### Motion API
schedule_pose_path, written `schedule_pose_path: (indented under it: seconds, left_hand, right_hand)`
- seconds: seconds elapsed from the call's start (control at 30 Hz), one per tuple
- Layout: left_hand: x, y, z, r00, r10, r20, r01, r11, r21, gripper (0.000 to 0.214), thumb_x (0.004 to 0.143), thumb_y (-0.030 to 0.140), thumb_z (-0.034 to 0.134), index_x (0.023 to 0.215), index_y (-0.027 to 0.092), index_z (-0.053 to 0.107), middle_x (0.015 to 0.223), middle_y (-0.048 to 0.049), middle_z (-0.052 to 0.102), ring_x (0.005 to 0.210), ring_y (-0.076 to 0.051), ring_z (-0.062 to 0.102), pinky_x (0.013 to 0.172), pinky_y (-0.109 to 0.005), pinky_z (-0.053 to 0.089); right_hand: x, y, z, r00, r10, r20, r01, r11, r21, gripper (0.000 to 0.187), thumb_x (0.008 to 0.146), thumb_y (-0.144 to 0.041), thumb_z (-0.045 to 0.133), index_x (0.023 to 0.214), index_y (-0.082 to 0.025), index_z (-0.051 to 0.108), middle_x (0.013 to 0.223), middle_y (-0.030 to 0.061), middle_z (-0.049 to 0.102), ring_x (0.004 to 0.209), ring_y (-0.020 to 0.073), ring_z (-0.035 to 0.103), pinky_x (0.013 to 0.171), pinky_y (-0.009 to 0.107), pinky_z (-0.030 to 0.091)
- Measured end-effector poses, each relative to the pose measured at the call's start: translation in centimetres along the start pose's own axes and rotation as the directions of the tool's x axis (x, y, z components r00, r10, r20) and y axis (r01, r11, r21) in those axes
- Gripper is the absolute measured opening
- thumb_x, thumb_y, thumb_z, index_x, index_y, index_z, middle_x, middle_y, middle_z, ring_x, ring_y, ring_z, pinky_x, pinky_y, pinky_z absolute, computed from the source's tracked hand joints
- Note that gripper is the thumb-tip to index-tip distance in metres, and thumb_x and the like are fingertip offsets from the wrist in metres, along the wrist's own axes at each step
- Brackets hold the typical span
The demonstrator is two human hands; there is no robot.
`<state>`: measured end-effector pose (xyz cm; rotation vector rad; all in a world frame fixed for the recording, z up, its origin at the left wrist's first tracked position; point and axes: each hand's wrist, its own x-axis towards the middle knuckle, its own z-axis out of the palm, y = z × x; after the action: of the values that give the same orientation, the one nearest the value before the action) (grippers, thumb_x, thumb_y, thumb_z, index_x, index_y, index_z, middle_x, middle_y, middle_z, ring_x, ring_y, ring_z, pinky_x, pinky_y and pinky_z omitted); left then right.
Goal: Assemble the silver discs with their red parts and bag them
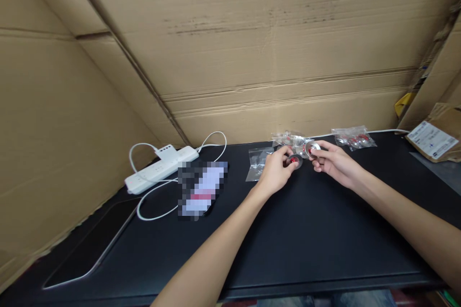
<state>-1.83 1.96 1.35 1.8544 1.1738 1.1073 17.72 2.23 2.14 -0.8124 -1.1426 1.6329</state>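
My left hand (278, 169) pinches a round metal disc with a red centre (295, 160) between thumb and fingers. Close to its right, my right hand (333, 163) grips a second silvery disc (310, 147), also red in the middle. The exact kind of these discs is too small to tell. Just behind both hands lies a clear plastic bag (288, 137) with shiny and red pieces in it. A flat clear bag (256, 163) rests left of my left hand, partly covered by it.
Another clear bag with red pieces (355, 138) lies at the back right. A brown package with a white label (434, 139) sits farther right. To the left are a white power strip (162, 169), looped cables, a blurred-out phone-like object (203, 192) and a dark tablet-like slab (95, 240). Cardboard walls (273, 57) enclose the black table.
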Motion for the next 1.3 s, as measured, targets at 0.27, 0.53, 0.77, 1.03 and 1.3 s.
schedule_pose_path:
  seconds: [0.27,0.53,0.77,1.03,1.3]
  left_hand:
    - [0.4,0.9,-0.1,0.922,-0.374,0.099,0.356,0.72,-0.595,0.015,0.079,0.017,0.072,0.092,0.01,0.068,0.087,-0.0122,0.071,0.066,-0.017,0.069,0.051,-0.023,0.047]
    - [0.0,1.7,0.1,0.906,-0.417,0.077,0.369,0.684,-0.629,0.003,0.082,0.01,0.067,0.084,0.008,0.068,0.083,-0.0128,0.072,0.065,-0.021,0.072,0.061,-0.031,0.059]
    - [0.0,1.7,0.4,0.875,-0.451,0.174,0.439,0.59,-0.678,0.005,0.084,0.01,0.064,0.082,0.008,0.068,0.084,-0.0157,0.073,0.07,-0.023,0.073,0.074,-0.037,0.06]
    - [-0.1,1.8,0.5,0.863,-0.408,0.298,0.468,0.426,-0.774,0.025,0.094,0.027,0.054,0.096,0.006,0.067,0.092,-0.0208,0.072,0.082,-0.028,0.073,0.086,-0.047,0.058]
    - [0.0,1.7,0.3,0.908,-0.351,0.23,0.384,0.478,-0.79,0.017,0.093,0.02,0.058,0.095,0.007,0.069,0.096,-0.018,0.073,0.086,-0.024,0.073,0.093,-0.043,0.055]
  right_hand:
    - [0.0,0.0,0.3,0.999,-0.004,-0.034,0.005,1.0,0.023,0.022,0.076,-0.029,0.078,0.09,-0.018,0.064,0.076,0.0018,0.062,0.061,0.0104,0.054,0.055,0.026,0.042]
    - [0.1,0.1,0.2,0.995,-0.065,-0.082,0.061,0.997,-0.053,0.025,0.074,-0.027,0.078,0.094,-0.017,0.067,0.08,0.0048,0.067,0.061,0.0114,0.057,0.056,0.028,0.046]
    - [-0.1,0.8,0.4,0.893,-0.445,-0.067,0.331,0.751,-0.572,0.026,0.08,-0.033,0.072,0.102,-0.021,0.07,0.072,0.0033,0.067,0.057,0.017,0.061,0.055,0.035,0.053]
    - [-1.1,0.9,1.0,0.777,-0.573,0.261,0.492,0.294,-0.819,0.033,0.089,-0.024,0.059,0.12,-0.029,0.068,0.102,0.0063,0.072,0.081,0.0234,0.066,0.078,0.043,0.053]
    - [-1.1,0.6,1.4,0.802,-0.505,0.319,0.522,0.335,-0.784,0.033,0.093,-0.03,0.055,0.124,-0.03,0.066,0.11,0.0078,0.069,0.096,0.0249,0.065,0.089,0.045,0.051]
